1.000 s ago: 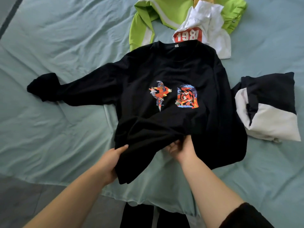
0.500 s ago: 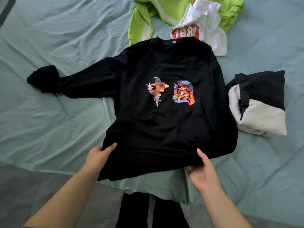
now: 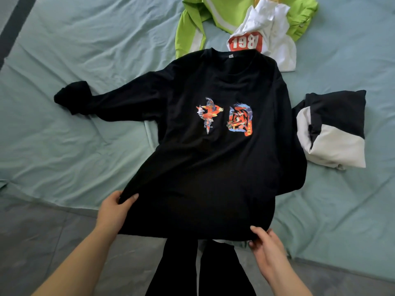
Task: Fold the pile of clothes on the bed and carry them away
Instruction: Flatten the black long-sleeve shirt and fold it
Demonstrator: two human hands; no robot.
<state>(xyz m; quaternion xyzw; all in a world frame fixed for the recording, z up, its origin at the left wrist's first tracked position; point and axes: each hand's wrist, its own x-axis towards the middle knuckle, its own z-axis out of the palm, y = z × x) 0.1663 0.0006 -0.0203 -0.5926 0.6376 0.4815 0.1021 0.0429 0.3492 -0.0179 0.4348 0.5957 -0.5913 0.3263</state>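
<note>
**Now at the hem: sweatshirt spread flat, both corners in hand**

Face up on the bed, the black sweatshirt lies with its long axis running straight away from the person: hem nearest, overhanging the mattress edge, and collar farthest. Each hand sits at its own corner of that hem, so neither has to reach across. The left hand pinches the left corner, thumb on top and fingers under the cloth. The right hand grips the right corner lower down, thumb over the edge. Both forearms come in from below. One sleeve trails out to the left, well away from the left hand; the other sleeve cannot be made out. Beyond the collar wait the green jacket and white "1987" T-shirt. A folded black-and-white garment sits just beside the sweatshirt on the right. Likely the outstretched sleeve must come in first.
</note>
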